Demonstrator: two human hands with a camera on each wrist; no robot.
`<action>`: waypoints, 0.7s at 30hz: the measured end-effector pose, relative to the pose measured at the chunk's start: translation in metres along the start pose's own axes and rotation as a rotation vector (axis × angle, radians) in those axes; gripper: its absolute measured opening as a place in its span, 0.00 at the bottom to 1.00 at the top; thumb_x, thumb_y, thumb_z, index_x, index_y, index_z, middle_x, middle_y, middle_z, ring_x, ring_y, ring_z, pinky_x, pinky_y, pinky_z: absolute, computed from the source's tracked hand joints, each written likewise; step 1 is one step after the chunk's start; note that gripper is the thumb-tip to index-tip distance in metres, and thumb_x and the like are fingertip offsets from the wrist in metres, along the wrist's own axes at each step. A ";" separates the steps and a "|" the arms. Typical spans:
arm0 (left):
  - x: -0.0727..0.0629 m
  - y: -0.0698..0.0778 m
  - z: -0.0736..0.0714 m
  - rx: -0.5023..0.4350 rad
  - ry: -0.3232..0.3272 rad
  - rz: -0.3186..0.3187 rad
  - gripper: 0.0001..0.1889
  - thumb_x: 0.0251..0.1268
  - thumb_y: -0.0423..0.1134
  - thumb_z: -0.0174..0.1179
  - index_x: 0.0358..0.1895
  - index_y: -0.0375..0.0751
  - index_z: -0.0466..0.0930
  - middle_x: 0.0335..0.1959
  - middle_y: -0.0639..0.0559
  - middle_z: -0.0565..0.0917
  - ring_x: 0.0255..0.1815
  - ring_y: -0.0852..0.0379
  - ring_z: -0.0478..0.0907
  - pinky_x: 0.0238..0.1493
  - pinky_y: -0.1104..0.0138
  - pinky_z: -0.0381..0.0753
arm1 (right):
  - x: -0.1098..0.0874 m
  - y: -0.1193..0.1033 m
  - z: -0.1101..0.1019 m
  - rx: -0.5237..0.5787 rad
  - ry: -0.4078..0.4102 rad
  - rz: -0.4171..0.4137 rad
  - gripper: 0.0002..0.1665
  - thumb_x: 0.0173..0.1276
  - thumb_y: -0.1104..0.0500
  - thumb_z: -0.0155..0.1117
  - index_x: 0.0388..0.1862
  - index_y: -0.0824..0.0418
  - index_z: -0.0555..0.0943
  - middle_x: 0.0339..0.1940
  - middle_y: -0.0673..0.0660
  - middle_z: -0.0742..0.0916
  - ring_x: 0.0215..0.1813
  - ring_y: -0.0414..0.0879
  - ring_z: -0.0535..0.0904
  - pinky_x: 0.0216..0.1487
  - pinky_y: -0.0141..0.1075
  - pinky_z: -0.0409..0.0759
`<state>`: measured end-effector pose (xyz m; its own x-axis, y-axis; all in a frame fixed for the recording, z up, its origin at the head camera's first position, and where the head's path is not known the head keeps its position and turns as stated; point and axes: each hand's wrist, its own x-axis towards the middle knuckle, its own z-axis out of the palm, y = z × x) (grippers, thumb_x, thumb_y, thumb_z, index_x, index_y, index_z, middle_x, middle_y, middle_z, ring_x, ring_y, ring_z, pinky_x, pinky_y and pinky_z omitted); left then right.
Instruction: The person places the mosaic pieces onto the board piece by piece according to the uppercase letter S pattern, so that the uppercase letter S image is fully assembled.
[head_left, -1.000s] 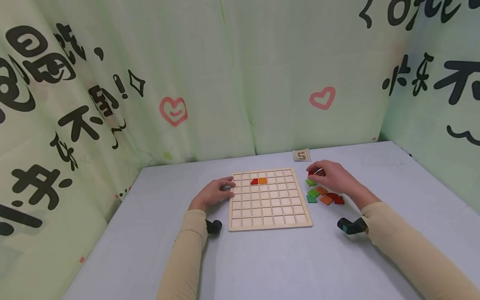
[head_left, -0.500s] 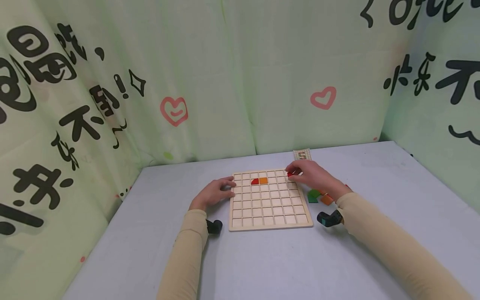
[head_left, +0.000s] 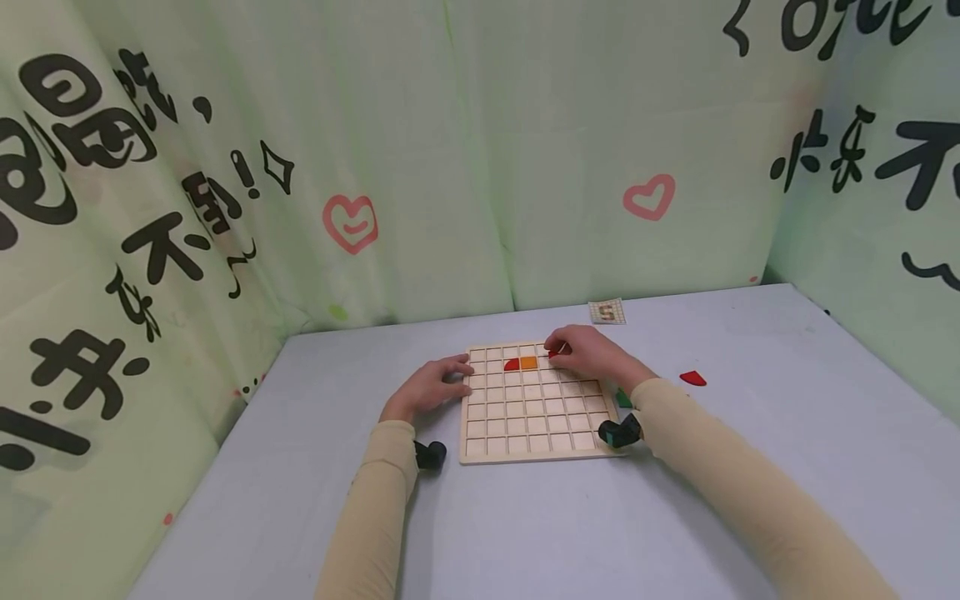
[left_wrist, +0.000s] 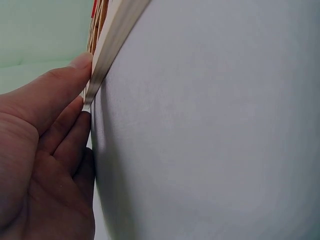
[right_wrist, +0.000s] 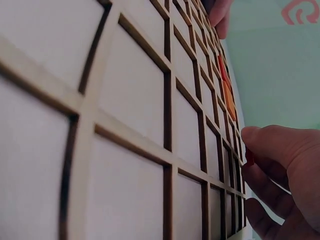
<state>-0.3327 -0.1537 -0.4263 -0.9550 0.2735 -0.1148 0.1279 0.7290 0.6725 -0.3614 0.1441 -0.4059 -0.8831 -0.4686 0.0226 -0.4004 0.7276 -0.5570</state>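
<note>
A wooden grid board [head_left: 517, 425] lies on the table, with a red rounded tile [head_left: 512, 364] and an orange square tile [head_left: 528, 363] side by side in an upper row. My left hand [head_left: 429, 387] rests at the board's left edge; in the left wrist view its thumb [left_wrist: 75, 70] touches the rim, fingers extended. Over the upper part of the board, just right of the orange tile, my right hand [head_left: 596, 354] pinches a small red tile [right_wrist: 249, 156] between thumb and fingers. Those fingers hide most of its shape.
A pattern card [head_left: 607, 312] lies behind the board. To the right are a loose red tile [head_left: 693, 378] and a partly visible green tile [head_left: 623, 399]; the right forearm covers the other loose tiles. Green curtains [head_left: 450, 167] surround the table.
My right hand has carried the red tile leftward from beside the loose tiles, over the board, to near the orange tile. My left hand stays at the board's edge.
</note>
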 end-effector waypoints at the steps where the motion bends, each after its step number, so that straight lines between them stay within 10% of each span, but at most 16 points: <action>1: 0.000 0.000 0.000 0.000 0.000 -0.002 0.18 0.64 0.41 0.65 0.58 0.46 0.81 0.73 0.57 0.66 0.77 0.51 0.53 0.75 0.54 0.54 | 0.001 -0.001 0.001 -0.013 0.001 -0.016 0.18 0.69 0.61 0.63 0.56 0.67 0.79 0.47 0.59 0.84 0.49 0.51 0.78 0.56 0.47 0.77; 21: 0.001 0.001 0.001 -0.016 0.004 -0.009 0.18 0.64 0.40 0.65 0.57 0.45 0.82 0.73 0.57 0.66 0.77 0.51 0.54 0.75 0.54 0.54 | 0.010 -0.009 0.009 -0.107 -0.009 -0.115 0.17 0.67 0.63 0.64 0.53 0.68 0.80 0.46 0.59 0.84 0.47 0.51 0.79 0.55 0.46 0.78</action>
<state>-0.3331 -0.1519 -0.4260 -0.9572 0.2644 -0.1180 0.1150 0.7213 0.6830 -0.3639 0.1283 -0.4081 -0.8280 -0.5559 0.0731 -0.5226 0.7179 -0.4599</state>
